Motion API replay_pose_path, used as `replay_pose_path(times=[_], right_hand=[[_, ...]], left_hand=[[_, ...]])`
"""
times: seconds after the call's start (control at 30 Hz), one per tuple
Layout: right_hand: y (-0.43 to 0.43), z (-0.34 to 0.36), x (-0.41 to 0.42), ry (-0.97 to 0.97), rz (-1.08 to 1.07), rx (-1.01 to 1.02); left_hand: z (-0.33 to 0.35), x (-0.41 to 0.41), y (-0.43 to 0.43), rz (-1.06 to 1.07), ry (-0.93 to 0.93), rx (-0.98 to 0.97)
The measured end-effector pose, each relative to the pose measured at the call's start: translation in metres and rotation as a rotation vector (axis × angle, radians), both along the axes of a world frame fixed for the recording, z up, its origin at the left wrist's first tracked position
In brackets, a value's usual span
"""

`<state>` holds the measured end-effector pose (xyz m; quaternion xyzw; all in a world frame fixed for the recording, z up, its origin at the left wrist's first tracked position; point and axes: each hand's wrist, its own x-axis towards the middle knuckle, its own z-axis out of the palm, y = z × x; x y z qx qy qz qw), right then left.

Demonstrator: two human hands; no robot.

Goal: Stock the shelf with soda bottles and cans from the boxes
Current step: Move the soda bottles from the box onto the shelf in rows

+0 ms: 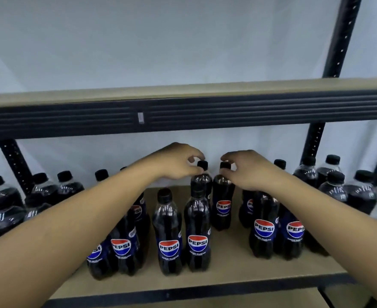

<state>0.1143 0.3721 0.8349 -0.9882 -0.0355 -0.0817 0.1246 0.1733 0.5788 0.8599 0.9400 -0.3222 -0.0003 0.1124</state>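
Observation:
Several dark Pepsi bottles with black caps stand on the wooden shelf board (pixel 232 261). My left hand (pixel 176 162) reaches in over them, its thumb and fingers curled round the cap of a back-row bottle (pixel 202 181). Right beside it stands a second back-row bottle (pixel 223 205), and my right hand (pixel 247 170) pinches its cap from the right. Both bottles are upright on the board, close together. In front of them stand a front-row bottle (pixel 197 230) and another bottle (pixel 168 234). My forearms hide parts of the bottles on either side.
The upper shelf (pixel 183 107) crosses just above my hands, leaving little headroom. Bigger dark bottles (pixel 47 187) stand at the far left and more big bottles (pixel 361 190) at the far right. Black uprights (pixel 314 141) frame the bay. Bare board shows between the two bottle groups.

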Motion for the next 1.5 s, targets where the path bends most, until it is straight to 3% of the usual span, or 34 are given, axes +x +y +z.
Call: replay_pose_path(times=[0.2, 0.73, 1.5], right_hand=[[0.003, -0.017, 0.028, 0.119, -0.069, 0.009], [0.007, -0.025, 0.053, 0.011, 0.084, 0.11], [0.052, -0.023, 0.063, 0.064, 0.19, 0.24]], left_hand=[[-0.012, 0.033, -0.03, -0.037, -0.038, 0.092], [-0.017, 0.053, -0.008, -0.094, -0.052, 0.091], [-0.015, 0.03, 0.051, 0.065, -0.068, 0.097]])
